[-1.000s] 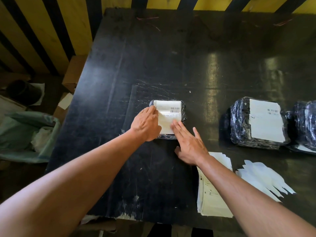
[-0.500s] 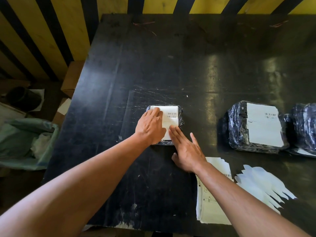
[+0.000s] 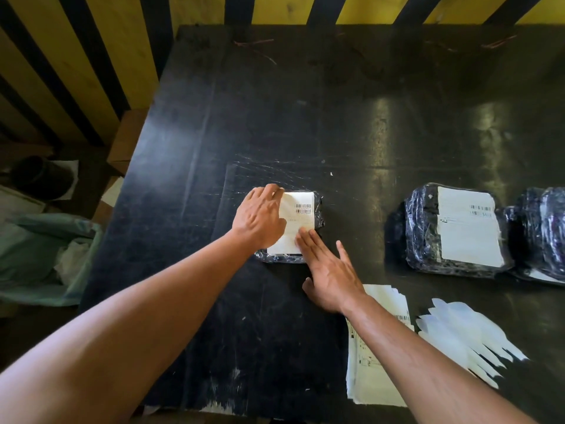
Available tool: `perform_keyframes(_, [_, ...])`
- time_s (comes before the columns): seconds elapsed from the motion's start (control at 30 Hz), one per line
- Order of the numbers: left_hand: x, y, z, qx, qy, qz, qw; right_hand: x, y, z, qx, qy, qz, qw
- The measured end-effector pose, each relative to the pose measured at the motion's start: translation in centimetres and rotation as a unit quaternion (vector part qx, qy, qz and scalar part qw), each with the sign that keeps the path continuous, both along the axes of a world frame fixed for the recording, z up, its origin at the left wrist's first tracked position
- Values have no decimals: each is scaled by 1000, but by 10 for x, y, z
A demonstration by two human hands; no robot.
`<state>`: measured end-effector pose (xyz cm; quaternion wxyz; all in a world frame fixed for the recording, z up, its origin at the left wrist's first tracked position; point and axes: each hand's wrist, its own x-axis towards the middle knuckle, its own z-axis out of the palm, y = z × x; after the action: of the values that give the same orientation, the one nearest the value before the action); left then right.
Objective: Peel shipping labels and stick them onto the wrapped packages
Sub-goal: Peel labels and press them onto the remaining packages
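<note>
A small black wrapped package (image 3: 318, 209) lies mid-table with a white shipping label (image 3: 301, 215) on its top. My left hand (image 3: 260, 218) lies flat over the label's left side, fingers reaching its far edge. Straight fingers of my right hand (image 3: 327, 270) press on the label's near right corner. To the right of that hand, a stack of unpeeled labels (image 3: 376, 374) rests by the table's near edge, partly under my right forearm.
Two larger black wrapped packages sit at the right, one labelled (image 3: 458, 228), one (image 3: 541, 231) cut off by the frame edge. Peeled backing sheets (image 3: 464, 335) fan out beside the stack. A green bag (image 3: 46, 255) and cardboard box (image 3: 128, 139) lie off the black table's (image 3: 275, 117) left edge.
My left hand slid forward over the label toward its far left corner. My right hand stayed pressing at the near right corner.
</note>
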<state>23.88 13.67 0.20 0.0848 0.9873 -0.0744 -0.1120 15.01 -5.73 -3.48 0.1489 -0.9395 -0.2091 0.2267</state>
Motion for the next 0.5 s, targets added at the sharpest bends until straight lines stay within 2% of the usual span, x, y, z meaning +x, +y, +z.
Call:
perform_keyframes(0.07, [-17,1,-5,-16,-9,-47,999,1,0,1,-3,6,2,1000])
perform_keyframes(0.13, [-28,6,-10,-24,-12,-43,999,1,0,2,0,8,3,1000])
perform_keyframes(0.27, [-43,25,-16,-68,-6,81,994,0,0,4,7,12,5,1000])
perform_keyframes(0.33, [-57,33,-21,-123,23,164,978,1,0,6,61,14,-10,998])
perform_keyframes(0.4, [-69,37,-30,-235,74,273,930,3,-1,9,173,-5,-92,981])
perform_keyframes(0.43, [-73,36,-33,-307,103,327,888,4,-1,10,210,-34,-154,965])
perform_keyframes(0.5, [-78,31,-40,-426,155,404,794,11,2,10,219,-59,-282,932])
